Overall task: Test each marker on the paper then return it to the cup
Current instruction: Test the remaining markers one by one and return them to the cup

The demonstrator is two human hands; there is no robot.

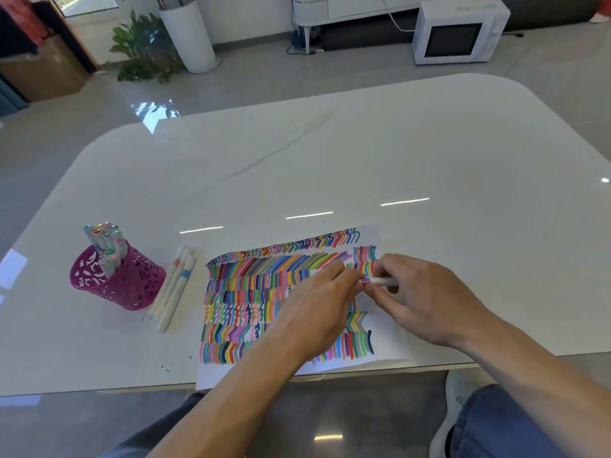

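Note:
A white sheet of paper (388, 338) covered with rows of coloured strokes lies at the table's near edge. Above it my right hand (426, 299) grips a white marker (383, 281) with a purple band. My left hand (317, 309) pinches the marker's left end at the band; whether that end is a cap is hidden by the fingers. A magenta cut-out cup (129, 282) stands at the left with several capped markers (107, 242) upright in it. Three white markers (175, 289) lie on the table between the cup and the paper.
The white glossy table (363, 153) stretches far beyond the paper. On the floor behind it are a white microwave (459, 31), a tall white planter (191, 38) with a green plant, and a cardboard box at the left. My knees show below the table edge.

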